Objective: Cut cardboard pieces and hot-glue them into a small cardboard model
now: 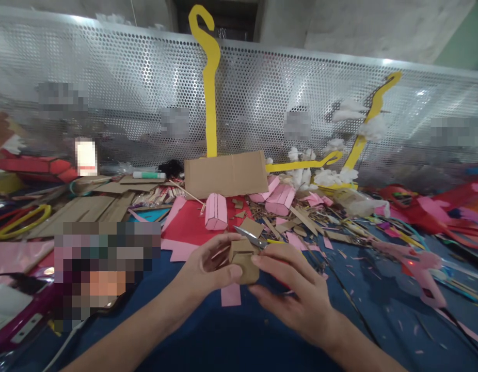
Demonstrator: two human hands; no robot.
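Observation:
Both hands hold a small brown cardboard piece (244, 262) with folded flaps, low in the middle of the view. My left hand (213, 266) grips its left side, thumb on the front face. On its right side are the fingers and thumb of my right hand (291, 281). Just behind the piece, scissors (251, 236) lie with their blades pointing up and left, partly hidden by my right hand. A pink paper strip (231, 295) rests on the blue tabletop below. Beyond my hands stands a small pink box shape (216, 212) on red sheet material (190, 219).
A pink glue gun (417, 266) with a lit red light lies at right, its cord running forward. Cardboard scraps (306, 219) litter the middle right. Farther back, a cardboard box (226, 174) stands before a perforated metal panel (254, 98). At far left, part of another person's hand shows.

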